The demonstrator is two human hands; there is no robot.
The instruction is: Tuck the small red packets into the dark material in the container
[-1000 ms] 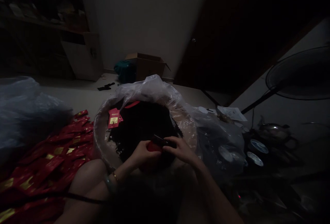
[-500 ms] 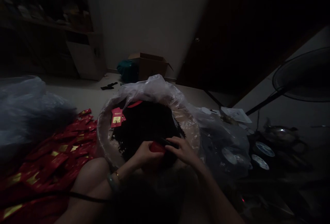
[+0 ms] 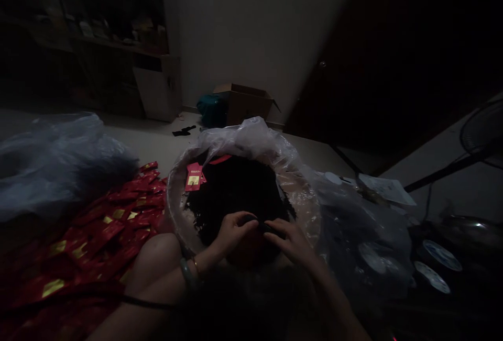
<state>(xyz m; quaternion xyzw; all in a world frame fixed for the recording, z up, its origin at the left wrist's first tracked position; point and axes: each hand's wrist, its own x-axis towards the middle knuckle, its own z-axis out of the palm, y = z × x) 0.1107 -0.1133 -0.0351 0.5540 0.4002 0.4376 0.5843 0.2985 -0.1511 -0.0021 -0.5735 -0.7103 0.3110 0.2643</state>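
Observation:
My left hand point(image 3: 234, 231) is closed with thumb and fingers pinched on a small black object point(image 3: 271, 229), whose kind the darkness hides. From the other side, my right hand point(image 3: 288, 239) has its fingers closed on the same black object. Beneath both hands a dim red packet point(image 3: 249, 251) shows faintly; what touches it is hard to see. The hands are over the near edge of a heap of dark, loose, leaf-like material point(image 3: 239, 189), which lies in a round tub point(image 3: 175, 202) lined with clear plastic. Small red packets point(image 3: 194, 177) rest on the heap's left side.
Many red and gold packets point(image 3: 106, 231) are piled at the left, beside a large clear plastic bag point(image 3: 70, 152). A cardboard box point(image 3: 249, 105) and a teal bag point(image 3: 212, 110) stand by the wall. Patterned dishes point(image 3: 442, 255) and a fan point(image 3: 483, 131) are at the right.
The view has swung left, so the scene sits farther right. My left hand has shifted from the red packet to the black object, and the packet now shows lower and dimmer.

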